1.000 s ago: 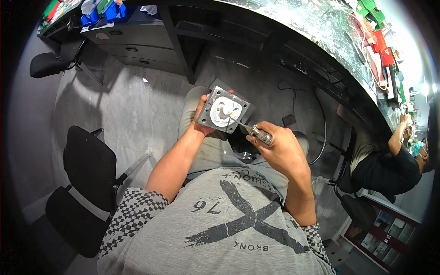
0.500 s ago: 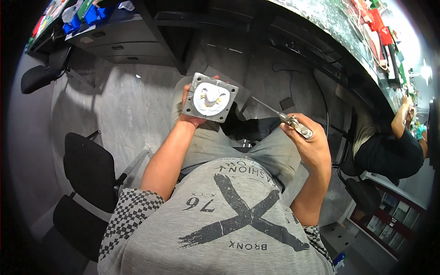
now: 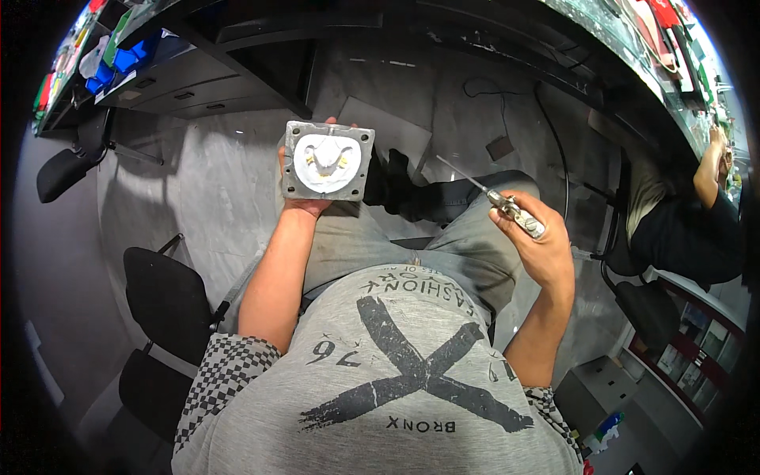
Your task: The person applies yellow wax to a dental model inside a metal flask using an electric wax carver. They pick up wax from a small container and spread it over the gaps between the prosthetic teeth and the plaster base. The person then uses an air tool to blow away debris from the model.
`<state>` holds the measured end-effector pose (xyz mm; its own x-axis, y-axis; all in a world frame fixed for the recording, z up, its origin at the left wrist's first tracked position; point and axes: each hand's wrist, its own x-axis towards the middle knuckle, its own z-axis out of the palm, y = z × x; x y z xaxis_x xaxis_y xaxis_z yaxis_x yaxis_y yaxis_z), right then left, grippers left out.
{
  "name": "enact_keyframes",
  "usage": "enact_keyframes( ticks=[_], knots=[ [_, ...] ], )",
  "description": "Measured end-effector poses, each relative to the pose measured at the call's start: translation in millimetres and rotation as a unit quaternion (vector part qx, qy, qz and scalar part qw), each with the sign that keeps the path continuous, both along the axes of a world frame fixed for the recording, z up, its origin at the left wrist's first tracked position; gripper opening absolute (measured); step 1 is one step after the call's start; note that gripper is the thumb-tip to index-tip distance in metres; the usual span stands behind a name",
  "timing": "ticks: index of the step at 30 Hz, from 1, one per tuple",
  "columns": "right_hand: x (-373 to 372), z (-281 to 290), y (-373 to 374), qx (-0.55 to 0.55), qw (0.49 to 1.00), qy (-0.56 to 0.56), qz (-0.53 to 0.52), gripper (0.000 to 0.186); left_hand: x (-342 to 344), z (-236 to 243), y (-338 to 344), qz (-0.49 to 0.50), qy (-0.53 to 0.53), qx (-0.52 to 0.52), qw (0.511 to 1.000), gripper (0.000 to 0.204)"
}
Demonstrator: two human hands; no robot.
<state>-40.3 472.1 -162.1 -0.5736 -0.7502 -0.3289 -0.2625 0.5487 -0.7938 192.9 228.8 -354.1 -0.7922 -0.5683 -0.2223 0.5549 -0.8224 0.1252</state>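
My left hand holds up a square grey metal dental flask half from beneath, its fingers wrapped round the edges and mostly hidden. Round white plaster fills the flask, with a horseshoe-shaped dental arch impression and small yellowish spots in it. Holes show at the flask's corners. On the right, above my thigh, my right hand is closed round a metal blow gun. Its long thin nozzle points up and left toward the flask, well apart from it.
Black workbenches with drawers run along the far side. At the far right, a co-worker sits by a cluttered bench. A black chair stands at my left. A cable and small dark pad lie on the floor.
My left hand has moved the flask left and slightly up, turning it more level. The blow gun stays in my right hand, nearly in place. The whole view has shifted a little.
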Motion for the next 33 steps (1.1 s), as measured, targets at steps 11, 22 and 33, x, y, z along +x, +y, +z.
enact_keyframes(
  ticks=[11,22,33],
  knots=[
    [-21,-5,18,-0.083,0.993,-0.029,-0.075,0.023,1,23,3,0.005,0.0,-0.016,1.0,0.065],
    [-37,-10,58,-0.098,0.994,0.016,-0.039,0.028,29,47,16,0.104,0.021,-0.075,0.992,0.06],
    [-63,-37,59,-0.157,0.975,-0.011,-0.154,0.037,52,52,22,0.084,0.079,-0.068,0.991,0.06]
  ],
)
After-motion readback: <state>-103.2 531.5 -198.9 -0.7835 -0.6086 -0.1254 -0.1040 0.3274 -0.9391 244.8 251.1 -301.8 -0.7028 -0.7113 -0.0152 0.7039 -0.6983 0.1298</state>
